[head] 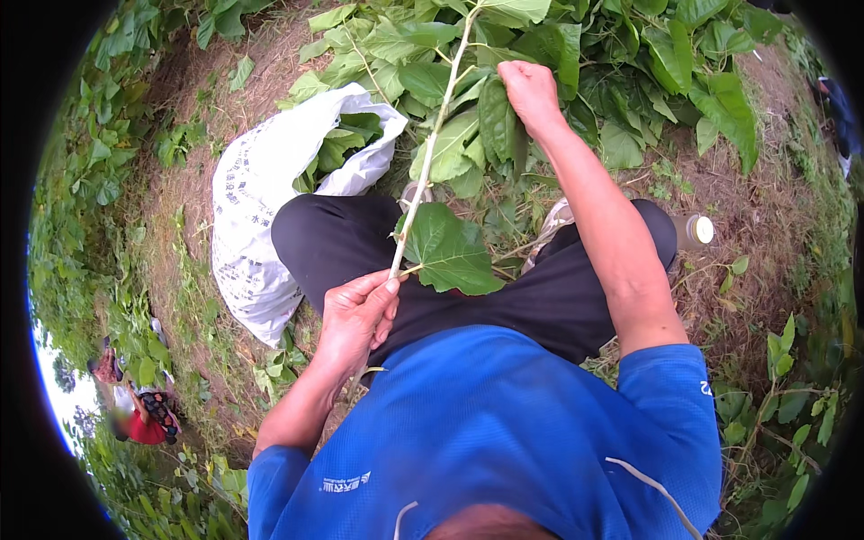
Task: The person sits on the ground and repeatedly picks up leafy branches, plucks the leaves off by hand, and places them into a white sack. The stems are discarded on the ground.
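Note:
My left hand (358, 316) pinches the lower end of a long pale leafy branch (435, 131) between thumb and fingers, above my lap. The branch slants up and away, and one broad green leaf (452, 251) hangs from it near that hand. Right of the branch, my right hand (530, 91) is closed around several green leaves (498, 121), which hang below the fist; their stalks are mostly hidden. On the left, by my knee, stands a white plastic sack (260, 202) with dark printing, its mouth open and green leaves (337, 148) inside.
A large heap of leafy branches (628, 88) lies on the ground beyond my feet. To the right of my knee is a jar or bottle with a pale lid (703, 230). Leafy plants (776, 405) grow at both sides. Other people (145, 425) are at the far left, and another (840, 121) at the right edge.

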`<state>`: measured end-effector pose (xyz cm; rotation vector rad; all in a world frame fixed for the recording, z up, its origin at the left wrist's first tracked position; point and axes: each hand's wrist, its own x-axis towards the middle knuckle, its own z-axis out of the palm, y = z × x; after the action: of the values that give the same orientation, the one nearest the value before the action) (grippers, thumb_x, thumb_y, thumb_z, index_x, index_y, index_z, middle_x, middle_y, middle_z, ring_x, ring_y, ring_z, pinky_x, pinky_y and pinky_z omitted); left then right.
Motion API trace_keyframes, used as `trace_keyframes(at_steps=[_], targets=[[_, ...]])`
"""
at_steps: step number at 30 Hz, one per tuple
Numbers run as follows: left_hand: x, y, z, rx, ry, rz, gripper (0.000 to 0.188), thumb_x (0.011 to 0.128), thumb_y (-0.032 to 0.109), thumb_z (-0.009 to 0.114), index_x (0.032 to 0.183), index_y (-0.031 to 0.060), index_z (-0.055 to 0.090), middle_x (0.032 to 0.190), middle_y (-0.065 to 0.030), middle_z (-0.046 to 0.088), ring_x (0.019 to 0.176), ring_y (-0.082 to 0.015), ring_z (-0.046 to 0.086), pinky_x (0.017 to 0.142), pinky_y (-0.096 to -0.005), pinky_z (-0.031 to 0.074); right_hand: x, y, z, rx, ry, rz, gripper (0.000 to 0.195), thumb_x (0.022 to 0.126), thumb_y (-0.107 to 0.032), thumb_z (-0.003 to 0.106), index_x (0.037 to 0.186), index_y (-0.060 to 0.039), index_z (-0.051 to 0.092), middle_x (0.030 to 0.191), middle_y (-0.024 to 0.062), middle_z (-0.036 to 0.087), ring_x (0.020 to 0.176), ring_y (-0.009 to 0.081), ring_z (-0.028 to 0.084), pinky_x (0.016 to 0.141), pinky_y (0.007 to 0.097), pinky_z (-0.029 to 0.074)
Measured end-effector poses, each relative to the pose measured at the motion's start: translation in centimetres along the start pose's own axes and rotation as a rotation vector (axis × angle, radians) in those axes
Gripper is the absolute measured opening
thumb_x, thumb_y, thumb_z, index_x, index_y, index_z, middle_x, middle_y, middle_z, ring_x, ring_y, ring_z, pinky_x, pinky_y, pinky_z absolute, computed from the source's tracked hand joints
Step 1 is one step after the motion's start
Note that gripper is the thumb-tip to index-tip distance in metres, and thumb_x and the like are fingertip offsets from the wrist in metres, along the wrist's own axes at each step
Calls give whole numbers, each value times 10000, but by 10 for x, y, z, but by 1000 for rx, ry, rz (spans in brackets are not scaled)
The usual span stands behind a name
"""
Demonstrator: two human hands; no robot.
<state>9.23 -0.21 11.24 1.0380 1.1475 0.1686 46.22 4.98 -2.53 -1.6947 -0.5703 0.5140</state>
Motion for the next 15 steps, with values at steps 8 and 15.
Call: trace_keyframes(at_steps=[8, 15], targets=[[-1, -17, -22, -25, 46, -1, 197, 1011, 131, 607, 1122, -2, 700, 670, -6, 569, 433, -41, 443, 358, -196, 308, 12, -37, -73, -303, -22, -269, 328, 838, -328, 636, 741, -15, 646, 662, 94, 600, 659, 173, 566, 670, 356, 465], [24, 1, -16, 8, 6, 62, 227, 1015, 164, 599, 1130, -10, 688, 670, -8, 556, 422, -46, 436, 357, -197, 312, -64, -108, -66, -645, -668, -500, 276, 831, -297, 727, 780, -32, 667, 624, 108, 603, 553, 253, 552, 570, 362, 438]])
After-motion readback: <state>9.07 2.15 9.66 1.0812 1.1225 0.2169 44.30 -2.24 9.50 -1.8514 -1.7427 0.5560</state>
